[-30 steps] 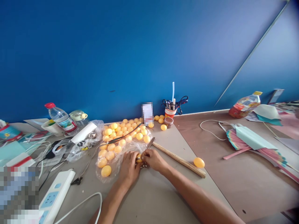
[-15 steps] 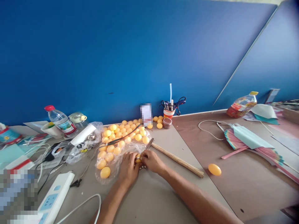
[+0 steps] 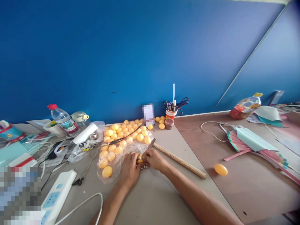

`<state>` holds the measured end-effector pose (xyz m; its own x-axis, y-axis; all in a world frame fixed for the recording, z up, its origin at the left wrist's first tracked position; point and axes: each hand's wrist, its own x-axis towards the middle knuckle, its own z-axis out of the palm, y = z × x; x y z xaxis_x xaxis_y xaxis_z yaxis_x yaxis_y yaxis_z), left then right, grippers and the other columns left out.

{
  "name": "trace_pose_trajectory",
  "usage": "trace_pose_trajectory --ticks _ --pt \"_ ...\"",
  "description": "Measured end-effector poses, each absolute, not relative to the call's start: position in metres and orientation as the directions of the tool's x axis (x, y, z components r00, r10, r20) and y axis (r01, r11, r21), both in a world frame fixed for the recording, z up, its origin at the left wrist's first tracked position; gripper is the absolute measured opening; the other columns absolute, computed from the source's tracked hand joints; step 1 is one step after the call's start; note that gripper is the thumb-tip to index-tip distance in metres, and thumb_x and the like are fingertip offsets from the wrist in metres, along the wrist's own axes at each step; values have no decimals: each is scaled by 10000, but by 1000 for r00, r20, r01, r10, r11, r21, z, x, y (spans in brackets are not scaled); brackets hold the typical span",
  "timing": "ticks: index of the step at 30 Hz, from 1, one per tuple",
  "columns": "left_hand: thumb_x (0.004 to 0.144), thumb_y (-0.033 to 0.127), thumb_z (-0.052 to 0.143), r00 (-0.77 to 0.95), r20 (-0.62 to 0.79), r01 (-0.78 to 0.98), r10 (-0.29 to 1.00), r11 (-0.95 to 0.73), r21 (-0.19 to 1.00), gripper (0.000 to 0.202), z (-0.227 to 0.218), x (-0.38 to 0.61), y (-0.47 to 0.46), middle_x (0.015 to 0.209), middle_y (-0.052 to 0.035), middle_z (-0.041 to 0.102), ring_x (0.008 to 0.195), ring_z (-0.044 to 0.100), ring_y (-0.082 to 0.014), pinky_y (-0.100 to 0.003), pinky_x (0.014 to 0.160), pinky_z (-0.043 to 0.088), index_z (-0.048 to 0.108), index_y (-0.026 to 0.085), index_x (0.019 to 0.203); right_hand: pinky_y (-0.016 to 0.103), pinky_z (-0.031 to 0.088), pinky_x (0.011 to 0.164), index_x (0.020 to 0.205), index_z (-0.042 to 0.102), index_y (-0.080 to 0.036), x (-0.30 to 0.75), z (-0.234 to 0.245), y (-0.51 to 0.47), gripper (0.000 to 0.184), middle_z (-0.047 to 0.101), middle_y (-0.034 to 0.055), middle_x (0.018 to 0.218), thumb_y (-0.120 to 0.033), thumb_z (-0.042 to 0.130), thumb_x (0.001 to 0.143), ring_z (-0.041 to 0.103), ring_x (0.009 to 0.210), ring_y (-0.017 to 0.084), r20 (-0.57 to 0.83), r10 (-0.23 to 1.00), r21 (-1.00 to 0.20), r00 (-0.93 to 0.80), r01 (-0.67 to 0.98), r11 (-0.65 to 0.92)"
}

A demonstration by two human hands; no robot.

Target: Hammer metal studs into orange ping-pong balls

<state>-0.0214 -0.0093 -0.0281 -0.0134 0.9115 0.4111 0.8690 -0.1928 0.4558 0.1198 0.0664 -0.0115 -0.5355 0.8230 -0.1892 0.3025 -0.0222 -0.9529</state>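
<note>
My left hand (image 3: 130, 166) is closed around an orange ping-pong ball (image 3: 140, 158), with shiny metal visible at its near side. Just right of it, my right hand (image 3: 155, 160) has its fingers pinched together; whatever they hold is hidden. Several small steel balls (image 3: 144, 166) lie on the table between the two hands. Behind the hands, many orange ping-pong balls (image 3: 119, 150) lie in and around a clear plastic bag (image 3: 136, 147). A hammer (image 3: 180, 160) with a wooden handle rests beyond my right hand, its metal head near the bag.
One loose orange ball (image 3: 220, 169) lies on the brown tabletop at right, near a pink and teal paper fan (image 3: 254, 142). A cup of tools (image 3: 171, 113) stands by the blue wall. At left are a water bottle (image 3: 67, 123), a power strip (image 3: 57, 195) and cables.
My right fingers have drawn slightly back from the held ball, and more of the steel balls show. The loose ball at right has shifted a little rightward. The view has turned slightly.
</note>
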Motion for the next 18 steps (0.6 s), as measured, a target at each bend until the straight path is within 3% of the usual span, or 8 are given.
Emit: trace_pose_trajectory --ticks 5,18 --pt "818 147 550 1 419 870 908 -208 448 179 -27 -22 -9 962 -39 638 954 584 -249 -455 895 481 544 239 971 210 360 491 601 525 -183 118 -10 68 152 526 -36 487 -132 527 745 468 467 97 -227 827 -949 -514 309 -69" --pt "839 143 516 7 419 872 908 -211 442 176 -28 -21 -8 1001 -53 630 993 563 -256 -473 921 462 539 224 994 211 338 565 601 503 -175 114 -6 66 162 561 -22 551 -78 530 728 519 576 106 -174 877 -878 -447 474 67"
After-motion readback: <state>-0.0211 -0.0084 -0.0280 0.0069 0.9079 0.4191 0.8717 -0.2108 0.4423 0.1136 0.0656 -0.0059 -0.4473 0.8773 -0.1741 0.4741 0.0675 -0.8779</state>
